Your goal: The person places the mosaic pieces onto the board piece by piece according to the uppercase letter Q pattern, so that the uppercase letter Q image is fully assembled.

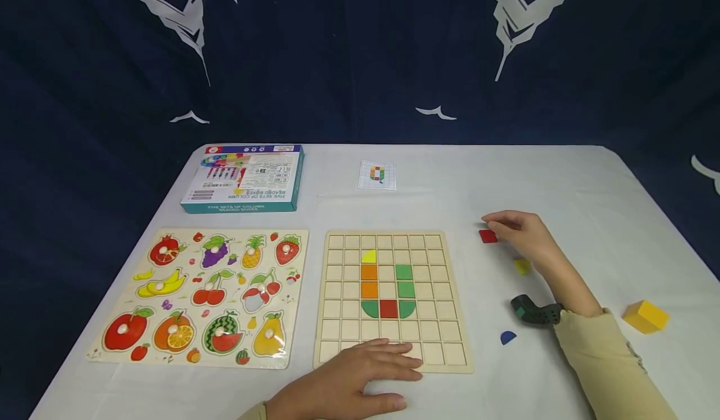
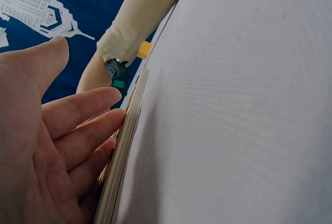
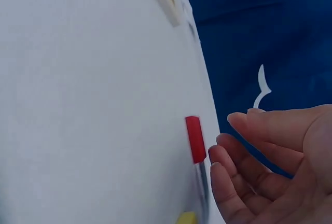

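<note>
Spread left grip [image 1: 357,376] is likely steadying the board [image 1: 347,309] beneath; right grip [image 1: 523,235], pinch unclear, is hovering beside a red square [image 1: 487,237].

Even light brightens the white surface [image 1: 540,182]; the far backdrop [image 1: 349,51] is dim. Soft shadow [image 2: 149,169] lies beside the grid board [image 2: 124,146]; the red piece [image 3: 195,140] looks slightly blurred.

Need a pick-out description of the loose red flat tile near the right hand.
On the white-covered table, find the pale wooden grid board. Go right to the person's bare right hand; the loose red flat tile lies just beside it. It's the only red among the loose pieces; its neighbours are a small yellow piece and a blue half-disc.
</note>
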A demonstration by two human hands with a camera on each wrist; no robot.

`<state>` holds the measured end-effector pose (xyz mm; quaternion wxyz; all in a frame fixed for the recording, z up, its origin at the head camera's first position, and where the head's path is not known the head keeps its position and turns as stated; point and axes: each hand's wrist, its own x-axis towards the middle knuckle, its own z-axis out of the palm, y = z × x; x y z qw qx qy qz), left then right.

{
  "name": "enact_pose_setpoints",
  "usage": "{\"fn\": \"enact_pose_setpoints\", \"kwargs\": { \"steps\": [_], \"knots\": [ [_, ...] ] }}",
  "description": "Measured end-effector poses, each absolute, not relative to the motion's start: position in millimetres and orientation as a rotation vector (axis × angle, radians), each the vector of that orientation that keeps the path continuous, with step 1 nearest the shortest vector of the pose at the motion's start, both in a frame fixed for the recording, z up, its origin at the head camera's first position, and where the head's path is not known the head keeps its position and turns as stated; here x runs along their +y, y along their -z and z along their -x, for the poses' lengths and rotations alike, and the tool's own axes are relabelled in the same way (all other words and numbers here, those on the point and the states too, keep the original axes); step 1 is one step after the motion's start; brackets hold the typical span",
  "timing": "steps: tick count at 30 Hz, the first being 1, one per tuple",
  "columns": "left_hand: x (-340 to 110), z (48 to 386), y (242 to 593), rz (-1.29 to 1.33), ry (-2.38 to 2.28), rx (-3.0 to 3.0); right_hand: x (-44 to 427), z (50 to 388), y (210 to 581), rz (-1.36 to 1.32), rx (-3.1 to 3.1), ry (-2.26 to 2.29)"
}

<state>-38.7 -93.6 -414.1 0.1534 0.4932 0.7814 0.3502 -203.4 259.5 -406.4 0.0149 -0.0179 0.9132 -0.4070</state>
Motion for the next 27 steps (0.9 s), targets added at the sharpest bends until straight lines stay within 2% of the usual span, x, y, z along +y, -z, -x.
{"fn": "enact_pose_setpoints", "kwargs": {
  "steps": [3, 12, 27],
  "knots": [
    [-94.0, 38.4, 414.7, -1.439, -1.004, 2.269, 263.8, 207.1, 416.0, 0.024, 2.857, 1.216],
    [-93.7, 38.7, 414.9, -1.461, -1.032, 2.272, 252.3, 190.2, 394.7, 0.149, 2.873, 1.121],
    [-93.4, 39.3, 413.8, -1.389, -1.013, 2.224, 255.4, 192.1, 398.9, 0.231, 2.942, 1.088]
  ]
}}
